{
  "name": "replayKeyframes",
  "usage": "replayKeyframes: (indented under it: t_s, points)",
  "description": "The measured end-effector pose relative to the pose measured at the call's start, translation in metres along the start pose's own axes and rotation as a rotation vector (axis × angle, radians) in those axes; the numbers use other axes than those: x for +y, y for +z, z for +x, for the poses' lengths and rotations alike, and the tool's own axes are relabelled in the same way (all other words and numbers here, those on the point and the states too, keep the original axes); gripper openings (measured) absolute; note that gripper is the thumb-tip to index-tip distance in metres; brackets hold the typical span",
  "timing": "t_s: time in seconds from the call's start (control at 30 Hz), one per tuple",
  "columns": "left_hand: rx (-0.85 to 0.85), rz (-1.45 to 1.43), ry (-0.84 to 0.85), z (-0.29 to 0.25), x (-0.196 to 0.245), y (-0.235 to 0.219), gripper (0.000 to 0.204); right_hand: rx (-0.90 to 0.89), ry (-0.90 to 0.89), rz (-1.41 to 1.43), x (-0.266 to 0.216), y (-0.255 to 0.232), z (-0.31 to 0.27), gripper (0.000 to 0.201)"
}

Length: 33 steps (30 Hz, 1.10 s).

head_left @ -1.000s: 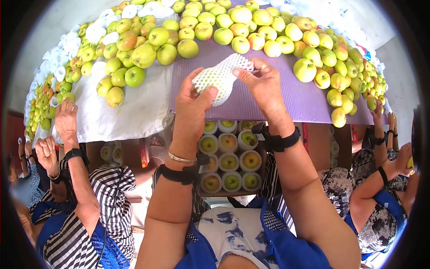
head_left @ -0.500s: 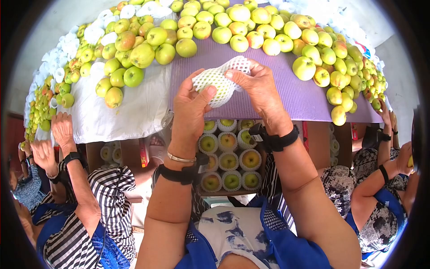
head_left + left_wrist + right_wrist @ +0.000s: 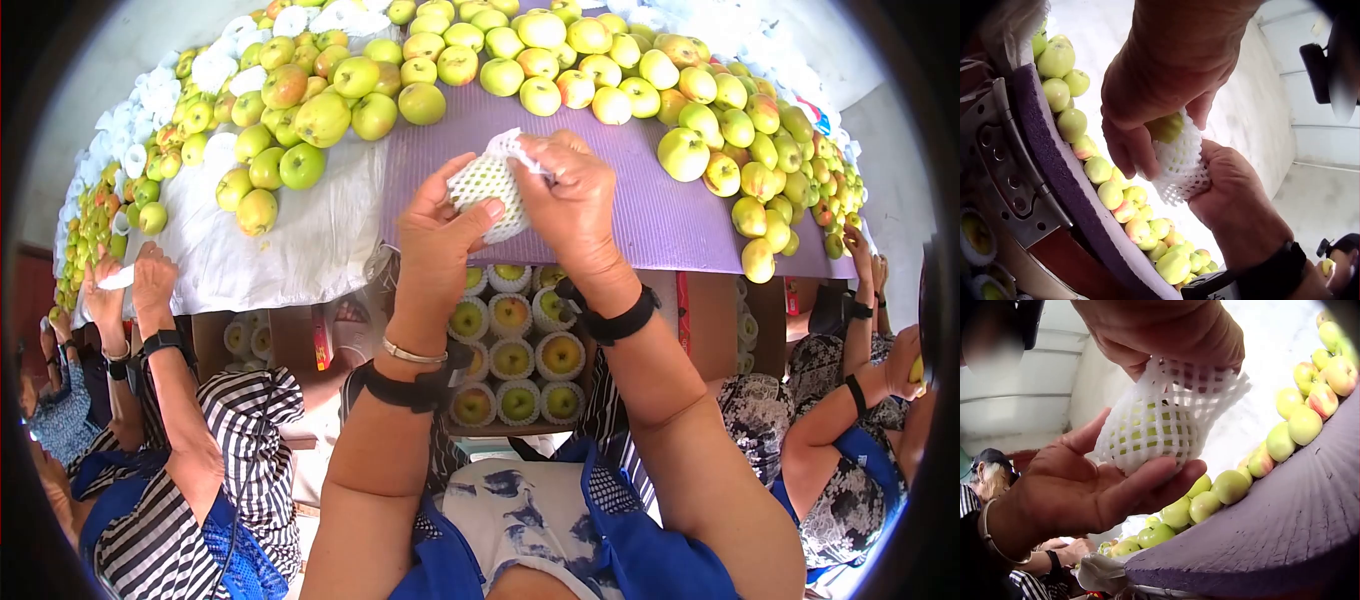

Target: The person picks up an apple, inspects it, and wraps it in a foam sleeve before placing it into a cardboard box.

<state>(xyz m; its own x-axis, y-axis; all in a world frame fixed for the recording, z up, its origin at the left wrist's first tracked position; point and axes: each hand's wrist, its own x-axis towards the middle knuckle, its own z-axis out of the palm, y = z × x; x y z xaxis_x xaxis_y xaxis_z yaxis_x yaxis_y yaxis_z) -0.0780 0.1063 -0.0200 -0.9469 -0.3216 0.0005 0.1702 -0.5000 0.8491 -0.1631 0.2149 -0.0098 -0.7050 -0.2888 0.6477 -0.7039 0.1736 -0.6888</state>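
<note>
The left hand (image 3: pixel 437 222) grips a green apple (image 3: pixel 1167 129) inside a white foam net (image 3: pixel 488 192); the right hand (image 3: pixel 573 200) pinches the net's end. The apple is above the purple-covered worktop (image 3: pixel 665 232), near its front edge. Loose apples (image 3: pixel 540 97) lie toward the far edge.

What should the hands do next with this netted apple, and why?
Probably fold the loose end of the foam net back over the apple: the right hand pinches that end, while the left hand supports the fruit. The packed apples below show their tops, ringed by foam, so turning the end back would likely match them.
</note>
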Motion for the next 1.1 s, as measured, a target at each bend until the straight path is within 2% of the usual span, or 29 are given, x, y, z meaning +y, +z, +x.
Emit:
replayKeyframes:
  t_s: [0.03, 0.13, 0.23, 0.33, 0.53, 0.63, 0.7, 0.8, 0.9, 1.0, 1.03, 1.1]
  points:
    - [0.008, -0.002, 0.004, 0.0, -0.001, 0.001, 0.045, 0.019, -0.126, -0.152, -0.002, 0.0, 0.0, 0.022]
    - [0.05, -0.028, 0.023, -0.001, -0.004, 0.004, 0.043, -0.035, -0.151, -0.144, -0.014, 0.002, 0.001, 0.025]
    - [0.126, -0.08, 0.052, -0.003, -0.002, 0.005, 0.042, -0.147, -0.246, -0.105, -0.025, 0.008, -0.003, 0.023]
    - [0.139, -0.141, 0.068, -0.001, -0.001, -0.002, 0.041, -0.177, -0.315, -0.117, -0.026, 0.014, -0.006, 0.019]
    - [0.072, -0.448, -0.005, 0.006, -0.012, -0.021, 0.035, -0.065, -0.423, -0.068, -0.02, 0.023, -0.012, 0.016]
    - [0.025, -0.547, -0.012, 0.009, -0.015, -0.025, 0.034, -0.155, -0.44, -0.121, -0.019, 0.021, -0.015, 0.023]
    - [-0.056, -0.601, 0.02, 0.011, -0.014, -0.026, 0.035, -0.153, -0.456, -0.14, -0.015, 0.025, -0.016, 0.024]
    - [-0.223, -0.721, -0.04, 0.008, -0.004, -0.03, 0.038, -0.152, -0.435, -0.197, -0.018, 0.027, -0.02, 0.023]
    - [-0.293, -0.751, -0.005, 0.003, 0.004, -0.022, 0.04, -0.086, -0.478, -0.212, -0.021, 0.029, -0.02, 0.021]
    - [-0.061, -0.617, 0.02, 0.003, 0.001, -0.014, 0.046, -0.081, -0.527, -0.155, -0.024, 0.027, -0.021, 0.018]
    - [-0.082, -0.648, 0.013, 0.003, 0.002, -0.014, 0.047, -0.093, -0.536, -0.128, -0.025, 0.026, -0.021, 0.018]
    - [-0.125, -0.709, 0.001, 0.004, 0.003, -0.014, 0.051, -0.062, -0.407, 0.061, -0.027, 0.025, -0.023, 0.012]
